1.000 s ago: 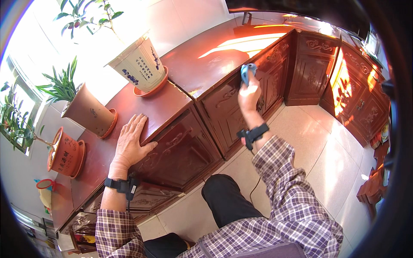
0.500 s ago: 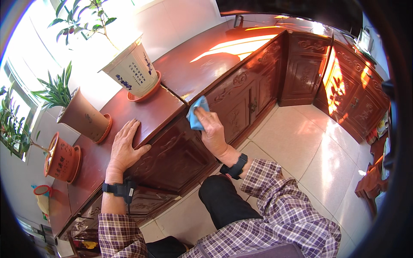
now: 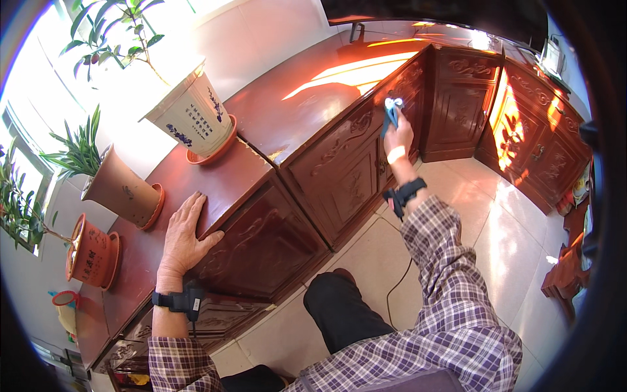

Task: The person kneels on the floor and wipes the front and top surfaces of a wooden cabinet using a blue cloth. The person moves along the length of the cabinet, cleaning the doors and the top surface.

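Observation:
My right hand (image 3: 399,138) is closed round a blue cloth (image 3: 392,112), held out against the carved front of the reddish-brown wooden cabinet (image 3: 349,157). Sunlight falls across the cloth's upper end and the wrist. My left hand (image 3: 184,236) lies flat on the edge of the nearer cabinet top (image 3: 225,179), fingers stretched out and thumb apart. Beyond the left hand stand a white pot (image 3: 196,114) on an orange saucer and a brown pot (image 3: 127,189) with a spiky green plant.
An orange-red pot (image 3: 91,255) stands at the far left of the cabinet top. A black screen (image 3: 444,13) is at the back. More carved cabinets (image 3: 535,130) run along the right. Pale floor tiles (image 3: 450,202) lie below, with a thin dark cord (image 3: 392,291) on them.
My right hand has moved away to the right and farther along the cabinet front with the blue cloth, leaving the near cabinet corner. My left hand stays on the cabinet top.

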Demonstrator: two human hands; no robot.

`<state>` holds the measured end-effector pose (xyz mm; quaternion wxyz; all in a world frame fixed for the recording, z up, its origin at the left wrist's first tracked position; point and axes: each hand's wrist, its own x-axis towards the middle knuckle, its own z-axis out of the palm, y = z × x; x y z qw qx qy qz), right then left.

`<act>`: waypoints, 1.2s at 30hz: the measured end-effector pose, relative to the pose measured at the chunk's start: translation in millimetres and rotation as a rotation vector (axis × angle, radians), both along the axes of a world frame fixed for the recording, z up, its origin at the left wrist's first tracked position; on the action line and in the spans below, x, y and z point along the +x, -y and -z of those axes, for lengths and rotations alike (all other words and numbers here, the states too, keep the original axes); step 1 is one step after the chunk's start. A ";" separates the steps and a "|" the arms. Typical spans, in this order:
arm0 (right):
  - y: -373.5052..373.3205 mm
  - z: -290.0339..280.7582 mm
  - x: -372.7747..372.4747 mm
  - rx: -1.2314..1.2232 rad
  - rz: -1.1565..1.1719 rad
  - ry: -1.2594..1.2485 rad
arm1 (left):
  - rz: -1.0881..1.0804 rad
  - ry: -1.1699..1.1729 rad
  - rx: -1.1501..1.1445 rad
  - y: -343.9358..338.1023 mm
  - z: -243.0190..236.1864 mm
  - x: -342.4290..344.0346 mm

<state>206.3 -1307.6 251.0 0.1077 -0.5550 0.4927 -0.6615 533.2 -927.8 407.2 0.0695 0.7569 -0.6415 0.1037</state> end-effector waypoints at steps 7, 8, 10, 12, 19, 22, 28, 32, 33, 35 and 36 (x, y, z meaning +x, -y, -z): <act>22.6 -17.4 34.1 0.106 0.086 -0.102 | 0.011 0.011 -0.002 0.1 0.4 0.6; 14.1 -18.7 37.7 0.005 0.068 -0.097 | 0.011 0.014 -0.008 -0.3 0.6 0.3; -3.9 -20.5 47.6 -0.041 0.051 -0.107 | 0.014 0.027 -0.026 -1.2 1.4 -0.4; -23.9 -19.0 56.5 -0.119 -0.005 -0.115 | 0.012 0.027 -0.022 -0.7 2.2 -0.5; -79.0 -33.1 57.2 -0.260 -0.158 -0.365 | -0.007 0.032 -0.013 -1.5 0.9 -1.6; -102.7 -40.9 61.3 -0.281 -0.176 -0.516 | -0.030 0.037 -0.001 -1.6 0.1 -4.1; -155.1 -45.4 79.0 -0.363 -0.322 -0.573 | -0.023 0.011 -0.020 -2.9 0.3 -6.4; -177.7 -43.7 87.5 -0.456 -0.430 -0.553 | -0.020 0.008 -0.021 -2.5 1.0 -3.9; -177.7 -43.0 85.8 -0.456 -0.455 -0.551 | -0.021 0.005 -0.019 -2.3 1.2 -3.2; -172.4 -40.7 81.3 -0.453 -0.504 -0.540 | -0.021 0.004 -0.019 -1.5 1.9 -2.6; -167.0 -39.2 78.4 -0.469 -0.488 -0.541 | -0.018 0.006 -0.020 -1.3 1.8 -2.2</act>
